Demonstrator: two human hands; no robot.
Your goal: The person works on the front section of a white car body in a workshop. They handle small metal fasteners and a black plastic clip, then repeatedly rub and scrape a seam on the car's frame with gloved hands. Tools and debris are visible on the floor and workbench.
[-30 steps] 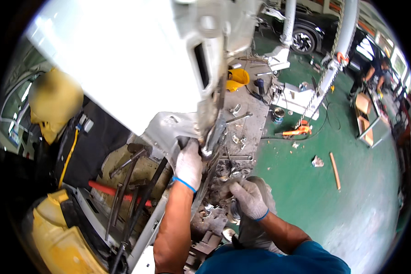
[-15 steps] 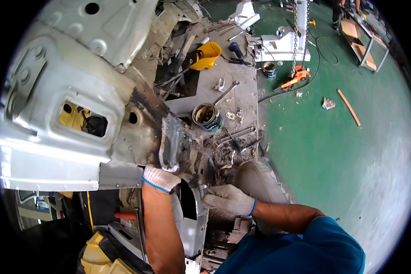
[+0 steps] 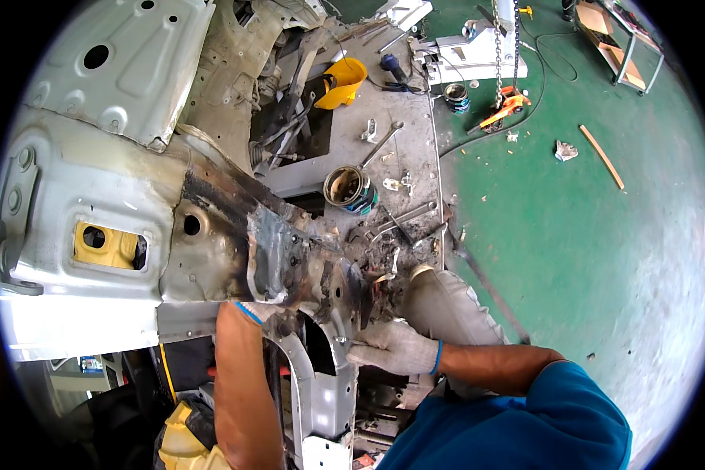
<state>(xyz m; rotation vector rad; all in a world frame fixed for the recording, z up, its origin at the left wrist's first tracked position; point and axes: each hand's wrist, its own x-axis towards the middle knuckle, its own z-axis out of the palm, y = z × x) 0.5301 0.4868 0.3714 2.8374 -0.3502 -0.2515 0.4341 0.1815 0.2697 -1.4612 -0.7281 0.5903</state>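
Observation:
A bare metal car body frame [image 3: 125,180] fills the left side, with a scorched, rusty seam [image 3: 223,211] across it. My left hand [image 3: 265,311], in a white knit glove with a blue cuff, reaches beneath the lower edge of this metalwork, its fingers hidden. My right hand [image 3: 397,348], gloved the same way, is closed with its fingertips at the flange of a curved grey pillar [image 3: 325,403]. A small bright bolt-like piece [image 3: 342,341] shows just beside those fingertips; whether they grip it is too small to tell.
On the grey platform lie an open can [image 3: 351,190], wrenches [image 3: 403,219], a yellow helmet-like shell [image 3: 345,83] and a dark blue power tool [image 3: 394,69]. An orange chain hoist [image 3: 505,108], a wood strip [image 3: 601,157] and a wheeled cart [image 3: 619,47] stand or lie on the green floor.
The view has shifted over the bodywork. My left hand has gone farther under the metal edge, so less glove shows. My right hand stays by the flange, its fingers slightly rearranged.

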